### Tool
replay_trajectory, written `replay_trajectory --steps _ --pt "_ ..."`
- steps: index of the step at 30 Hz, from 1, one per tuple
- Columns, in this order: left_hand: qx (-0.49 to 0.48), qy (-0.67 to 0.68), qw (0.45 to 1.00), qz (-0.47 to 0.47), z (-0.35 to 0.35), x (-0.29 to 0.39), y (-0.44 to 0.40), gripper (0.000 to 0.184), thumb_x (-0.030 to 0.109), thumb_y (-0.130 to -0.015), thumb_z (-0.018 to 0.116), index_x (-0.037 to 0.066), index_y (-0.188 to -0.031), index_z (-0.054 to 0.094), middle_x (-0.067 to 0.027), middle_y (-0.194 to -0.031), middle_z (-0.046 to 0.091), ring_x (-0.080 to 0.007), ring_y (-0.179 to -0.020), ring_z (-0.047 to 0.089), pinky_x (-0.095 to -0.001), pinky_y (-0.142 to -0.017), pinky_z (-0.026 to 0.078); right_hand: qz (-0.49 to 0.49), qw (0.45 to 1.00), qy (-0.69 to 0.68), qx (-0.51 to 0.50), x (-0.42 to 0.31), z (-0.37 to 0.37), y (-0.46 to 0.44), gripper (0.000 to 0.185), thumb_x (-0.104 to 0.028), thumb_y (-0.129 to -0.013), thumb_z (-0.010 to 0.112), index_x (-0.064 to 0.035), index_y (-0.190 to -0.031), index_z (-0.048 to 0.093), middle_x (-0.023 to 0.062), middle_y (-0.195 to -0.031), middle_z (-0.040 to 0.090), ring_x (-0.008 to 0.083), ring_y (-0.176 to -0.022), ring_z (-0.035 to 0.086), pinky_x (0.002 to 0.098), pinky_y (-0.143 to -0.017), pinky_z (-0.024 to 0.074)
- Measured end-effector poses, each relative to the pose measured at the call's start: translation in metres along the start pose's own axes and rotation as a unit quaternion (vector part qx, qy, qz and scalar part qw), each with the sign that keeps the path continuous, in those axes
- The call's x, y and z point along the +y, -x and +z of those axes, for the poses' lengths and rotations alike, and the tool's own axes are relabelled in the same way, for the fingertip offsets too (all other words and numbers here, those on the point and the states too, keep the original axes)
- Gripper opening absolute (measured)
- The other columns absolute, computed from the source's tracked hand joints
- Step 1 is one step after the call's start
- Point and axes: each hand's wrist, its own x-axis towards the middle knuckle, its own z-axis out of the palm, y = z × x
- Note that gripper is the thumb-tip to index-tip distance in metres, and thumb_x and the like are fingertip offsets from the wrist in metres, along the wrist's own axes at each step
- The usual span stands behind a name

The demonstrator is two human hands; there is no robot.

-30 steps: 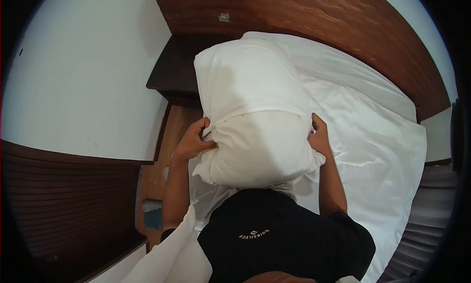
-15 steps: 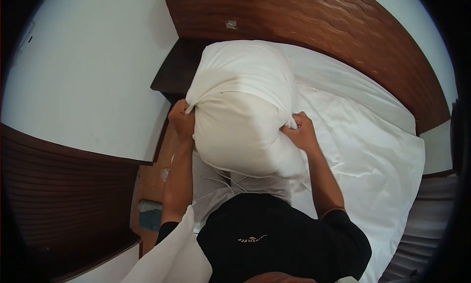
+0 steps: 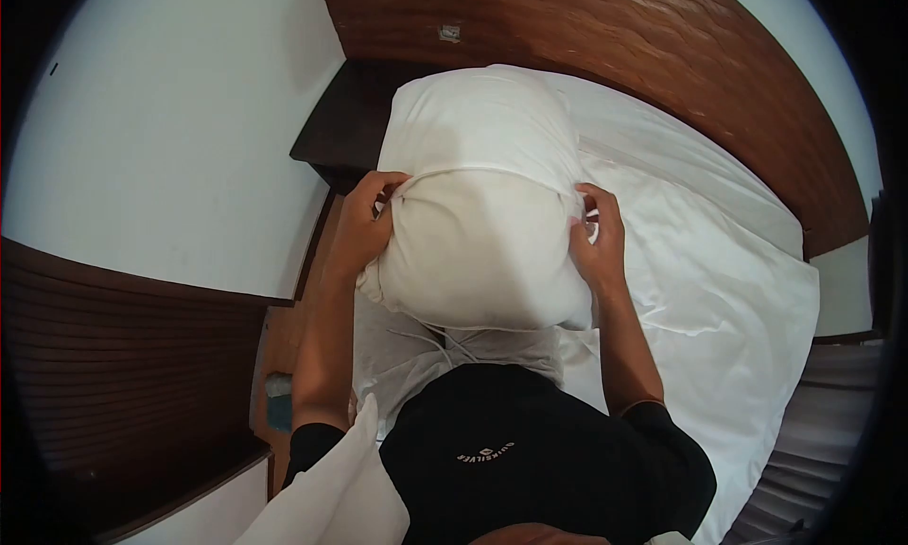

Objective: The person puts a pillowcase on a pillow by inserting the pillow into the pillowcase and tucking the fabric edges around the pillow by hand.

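A plump pillow (image 3: 482,252) stands in front of my body, its upper part inside a white pillowcase (image 3: 482,120) whose hem crosses the pillow's middle. On the left, my left hand (image 3: 369,214) pinches the hem at the pillow's side, fingers bent over the cloth. My right hand (image 3: 599,233) grips the cloth at the right side, with thumb and fingers curled round the edge. Below the hem the cream-white pillow is uncovered. A white cloth (image 3: 322,479) hangs over my shoulder at the lower left.
Behind the pillow and to its right lies a bed with a rumpled white sheet (image 3: 700,261). A wooden headboard (image 3: 586,25) curves along the back. A dark bedside shelf (image 3: 340,120) is at the left, and a grey curtain (image 3: 823,432) hangs at the right.
The hem now runs straighter across the pillow than half a second ago. My left hand has shifted slightly up and right, and my right hand sits further right, its fingers looser.
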Motion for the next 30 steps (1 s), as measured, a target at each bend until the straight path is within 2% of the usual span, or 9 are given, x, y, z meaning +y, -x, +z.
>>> replay_trajectory --steps 2,5,9,10,16,18,22,25,30 --pt "-0.04 0.021 0.999 -0.021 0.006 0.017 -0.006 0.023 0.001 -0.09 0.063 0.0 -0.113 0.067 -0.0136 -0.101 0.067 -0.0228 -0.092 0.063 -0.0342 -0.085 0.05 -0.105 0.991 0.069 -0.035 -0.013 0.002 -0.012 0.044 -0.012 -0.081 0.076 -0.0036 -0.122 0.064 0.0162 -0.118 0.063 0.0315 -0.11 0.061 0.0398 -0.095 0.0505" --pt "-0.072 -0.014 0.997 0.012 0.02 0.034 -0.011 0.022 0.007 -0.091 0.067 0.0 -0.112 0.065 -0.0141 -0.098 0.067 -0.025 -0.093 0.064 -0.035 -0.086 0.051 -0.086 0.987 0.09 -0.101 -0.037 0.012 -0.022 0.047 -0.019 -0.082 0.08 -0.0022 -0.123 0.063 0.018 -0.124 0.062 0.0361 -0.118 0.058 0.0435 -0.103 0.0475" --pt "-0.099 -0.128 0.987 0.015 0.045 0.037 -0.005 0.015 0.01 -0.092 0.068 0.001 -0.097 0.058 -0.0154 -0.092 0.064 -0.033 -0.087 0.064 -0.0411 -0.082 0.052 0.017 0.967 0.113 -0.226 -0.027 0.034 -0.026 0.036 -0.02 -0.086 0.079 -0.0003 -0.107 0.057 0.0227 -0.105 0.066 0.0393 -0.103 0.064 0.046 -0.088 0.0507" --pt "-0.122 -0.153 0.981 -0.008 0.054 0.034 -0.001 0.017 0.01 -0.092 0.069 0.001 -0.094 0.055 -0.0157 -0.092 0.064 -0.035 -0.085 0.064 -0.0432 -0.08 0.052 -0.026 0.97 0.123 -0.207 -0.018 0.043 -0.022 0.031 -0.017 -0.089 0.075 -0.0016 -0.1 0.051 0.0227 -0.09 0.067 0.0425 -0.087 0.066 0.0493 -0.077 0.0503" --pt "-0.041 -0.223 0.973 0.043 0.072 0.027 0.012 0.027 0.011 -0.086 0.074 0.006 -0.097 0.051 -0.0146 -0.095 0.063 -0.0357 -0.089 0.063 -0.0475 -0.073 0.051 -0.082 0.961 0.158 -0.211 -0.008 0.045 -0.015 0.024 -0.011 -0.092 0.069 -0.0043 -0.102 0.048 0.0201 -0.08 0.063 0.0448 -0.067 0.061 0.0485 -0.066 0.0497" --pt "-0.006 -0.23 0.966 0.117 0.065 0.037 0.005 0.027 0.013 -0.084 0.076 0.006 -0.096 0.053 -0.0134 -0.095 0.064 -0.0336 -0.095 0.062 -0.0461 -0.073 0.051 -0.057 0.964 0.161 -0.202 -0.02 0.042 -0.015 0.024 -0.014 -0.092 0.071 -0.0048 -0.102 0.051 0.0185 -0.081 0.064 0.0428 -0.07 0.063 0.0478 -0.067 0.0503" --pt "-0.077 -0.257 0.962 0.061 0.057 0.034 -0.013 0.024 0.01 -0.083 0.078 0.005 -0.095 0.058 -0.0117 -0.093 0.063 -0.0315 -0.101 0.06 -0.0419 -0.081 0.049 -0.129 0.969 0.143 -0.156 -0.059 0.039 -0.002 0.027 -0.023 -0.089 0.075 -0.0056 -0.1 0.058 0.0152 -0.086 0.067 0.0375 -0.081 0.066 0.0462 -0.073 0.0517" --pt "-0.107 -0.196 0.975 0.016 0.051 0.026 -0.021 0.021 0.009 -0.084 0.077 0.004 -0.094 0.059 -0.0116 -0.091 0.064 -0.0293 -0.093 0.062 -0.0386 -0.079 0.05 -0.139 0.949 0.18 -0.217 -0.086 0.037 0.018 0.069 -0.053 -0.085 0.074 -0.0003 -0.129 0.061 0.0229 -0.121 0.065 0.0391 -0.117 0.061 0.0464 -0.1 0.0489" --pt "-0.121 -0.028 0.989 -0.083 0.03 0.004 -0.032 0.019 0.008 -0.087 0.077 0.003 -0.099 0.063 -0.0097 -0.09 0.065 -0.0195 -0.085 0.064 -0.0331 -0.078 0.05 -0.153 0.928 0.218 -0.259 -0.071 0.055 0.035 0.114 -0.07 -0.076 0.075 0.0069 -0.151 0.036 0.0325 -0.15 0.044 0.0441 -0.143 0.041 0.049 -0.12 0.0307"
